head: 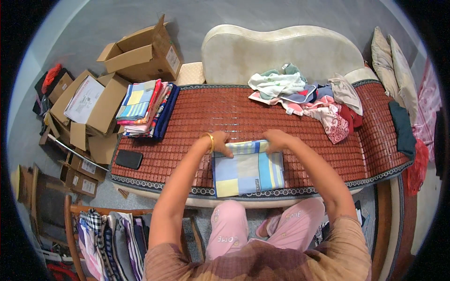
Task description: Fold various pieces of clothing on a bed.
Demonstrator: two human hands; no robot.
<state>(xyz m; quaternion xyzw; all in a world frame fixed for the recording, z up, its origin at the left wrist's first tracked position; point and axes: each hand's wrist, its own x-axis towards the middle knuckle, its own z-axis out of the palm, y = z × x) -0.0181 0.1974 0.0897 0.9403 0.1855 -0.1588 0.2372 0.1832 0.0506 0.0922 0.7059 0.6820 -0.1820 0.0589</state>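
A blue, yellow and white checked cloth (242,172) lies partly folded on the red-brown tile seat mat (197,116), near its front edge. My left hand (220,143), with a yellow bracelet at the wrist, grips the cloth's far left corner. At the far right corner, my right hand (277,140) holds the same far edge between thumb and fingers. A narrow striped strip of the cloth is turned over between both hands. To the left stands a stack of folded cloths (140,105), a similar blue and yellow checked one on top. A loose heap of clothes (281,86) lies at the back right.
A black wallet or phone case (129,159) rests at the mat's left end. Open cardboard boxes (140,58) crowd the left side. Folded garments (112,242) hang over a wooden chair at the lower left. A dark green cloth (402,130) drapes over the right armrest.
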